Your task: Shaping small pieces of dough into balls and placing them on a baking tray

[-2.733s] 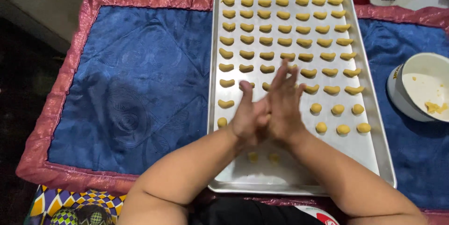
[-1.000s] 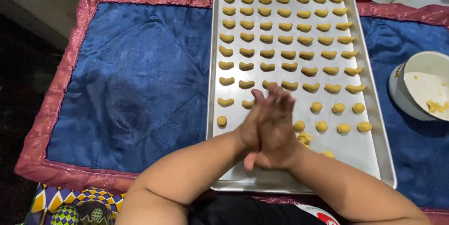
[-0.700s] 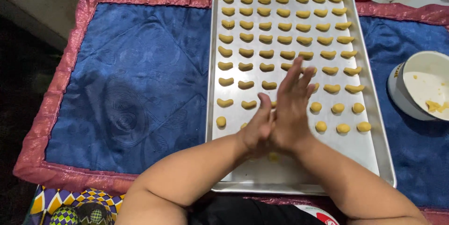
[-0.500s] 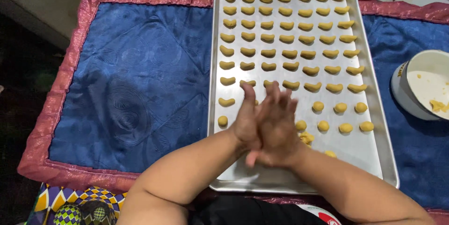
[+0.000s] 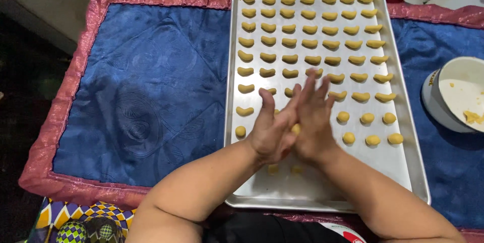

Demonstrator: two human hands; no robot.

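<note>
Since half a second ago, left hand [image 5: 272, 132] slid back against right hand [image 5: 313, 122], fingers flat around dough [image 5: 296, 129].

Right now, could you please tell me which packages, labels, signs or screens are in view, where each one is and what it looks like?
No packages, signs or screens show.
White bowl, right of the metal baking tray on the blue cloth: a small dark-and-yellow mark on its outer left wall, too small to make out.
Round white object with a red patch, at the bottom edge below the tray: mostly cut off, possibly a label or lid.
</note>
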